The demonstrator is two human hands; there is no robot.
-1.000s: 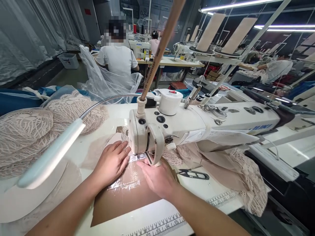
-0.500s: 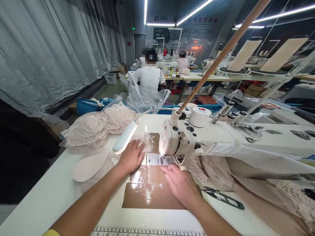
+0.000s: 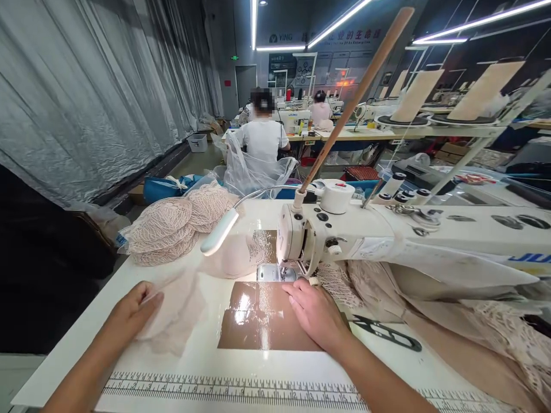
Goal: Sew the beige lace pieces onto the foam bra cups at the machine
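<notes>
The left hand (image 3: 136, 310), over the left side of the white desk (image 3: 200, 360), has its grip closed on the edge of a sheer beige fabric (image 3: 178, 310), pinched between thumb and fingers; the fabric spreads out to the right of that hand, short of the brown sheet (image 3: 253, 332). The right hand (image 3: 318, 315) lies palm down on the right part of the brown sheet, its grip loose, fingers extended and nothing visible held; its fingertips are just in front of the needle area of the sewing machine (image 3: 344, 229). The shiny metal plate (image 3: 267, 273) is beyond the brown sheet, and a pale cup (image 3: 232, 256) with a lace edge lies just left of it. A lit lamp (image 3: 220, 232) hangs on a bent neck above the cup, near a pile of lace pieces (image 3: 166, 229) at the far left of the desk. Black snips (image 3: 371, 326) lie right of the right hand, beside beige cloth (image 3: 447, 344) partly trimmed with lace. A printed ruler scale (image 3: 241, 393) runs along the near edge. Behind the machine stand 2 thread cones (image 3: 417, 94), tilted in this view, and farther off 2 people (image 3: 263, 140) sit at other machines.
</notes>
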